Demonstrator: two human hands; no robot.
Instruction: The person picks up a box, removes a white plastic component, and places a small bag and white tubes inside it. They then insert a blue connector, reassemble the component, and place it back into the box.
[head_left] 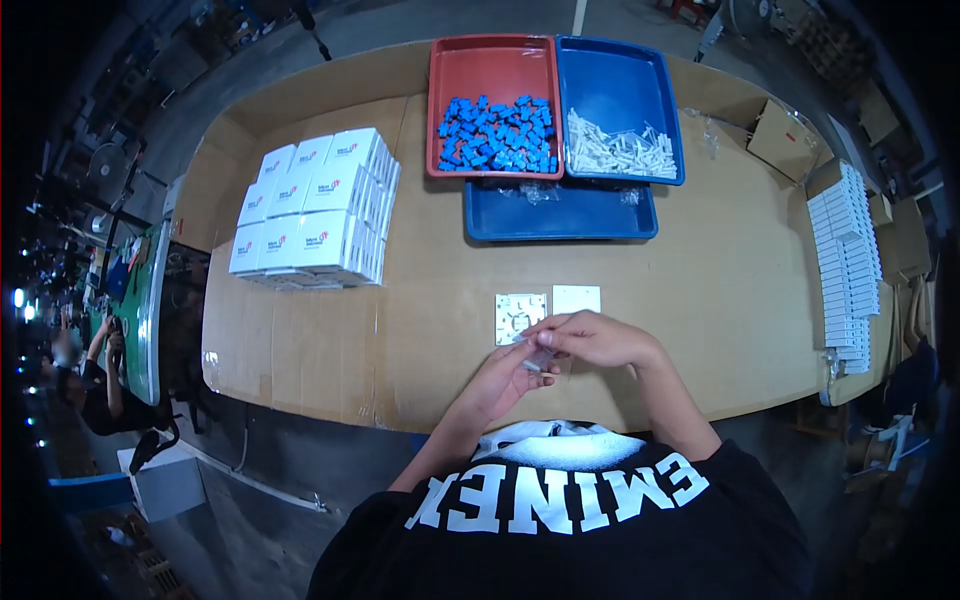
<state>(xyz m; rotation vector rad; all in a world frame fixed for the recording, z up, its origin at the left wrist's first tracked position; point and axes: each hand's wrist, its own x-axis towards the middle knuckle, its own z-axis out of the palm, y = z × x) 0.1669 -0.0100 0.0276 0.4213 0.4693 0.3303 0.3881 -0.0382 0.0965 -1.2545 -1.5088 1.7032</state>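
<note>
My left hand (505,380) is turned partly palm up near the table's front edge, its fingers curled around a small whitish, partly see-through piece (537,360). Over it, my right hand (592,340) bends down with thumb and fingertips pinched together at the same spot. What the right fingertips grip is too small to make out. Just beyond the hands lies a white square plate (507,305) with small fittings and a round centre, partly covered by the fingers. Beside it on the right sits a plain white square cover (577,298).
A red tray (490,65) holds many blue pieces; a blue tray (615,85) holds white strips. Both overlap another blue tray (560,225). Stacked white boxes (290,195) stand left on the cardboard-covered table (440,330). Stacked white pieces (845,260) line the right edge. Another person (110,385) is far left.
</note>
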